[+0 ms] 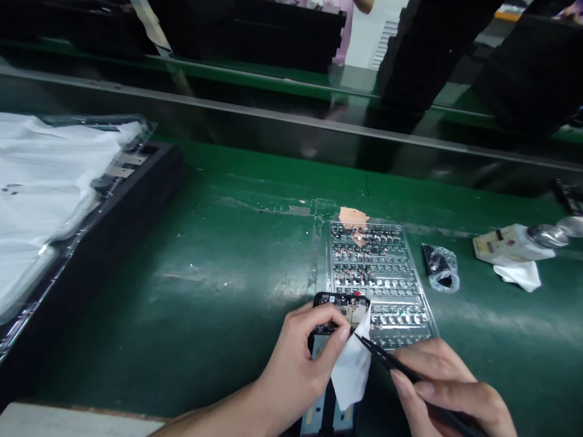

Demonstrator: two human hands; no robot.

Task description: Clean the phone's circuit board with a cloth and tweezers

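Observation:
An opened phone point(319, 352), its inner parts exposed, lies upright in front of me. My left hand point(305, 352) reaches across its left edge, thumb and forefinger pinched together over the circuit board; whatever is between these fingertips is too small to make out. My right hand point(450, 388) grips black tweezers point(387, 358), whose tips meet the left fingertips. A white cloth point(353, 370) drapes over the phone's right side, beneath the tweezers' tips. Just behind the phone is a clear plastic tray point(412, 291) with rows of small dark parts in its far slots.
At the left, white sheets point(50, 182) cover a clear tray on a black block point(150, 182). To the right are a small clear bag point(441, 267), a white bottle point(514, 243) on its side with a metal top, and a white wipe point(519, 275). A metal rail point(273, 118) crosses behind.

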